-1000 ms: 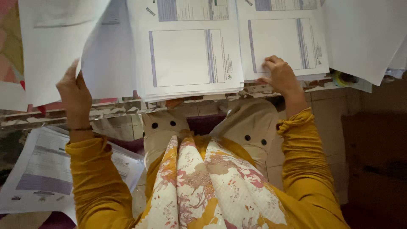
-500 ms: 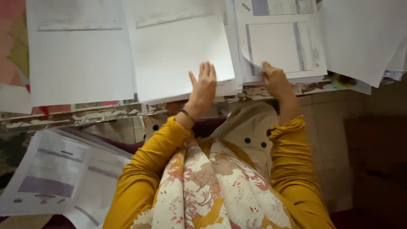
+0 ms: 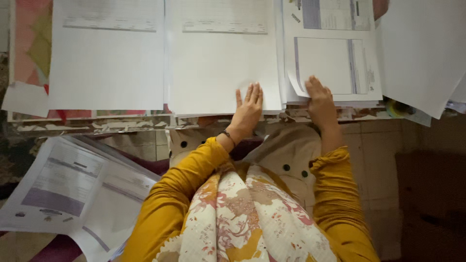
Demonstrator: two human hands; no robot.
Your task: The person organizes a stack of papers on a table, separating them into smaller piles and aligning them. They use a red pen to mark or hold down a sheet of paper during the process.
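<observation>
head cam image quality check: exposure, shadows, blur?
Head view: white sheets on top are bright, nearly washed out, print on the middle sheet barely legible; lower right floor falls into deep shadow. Left hand and right hand are fairly sharp, no strong motion blur; the printed stack under the right hand is soft. The papers at lower left are dim but readable as forms.
</observation>
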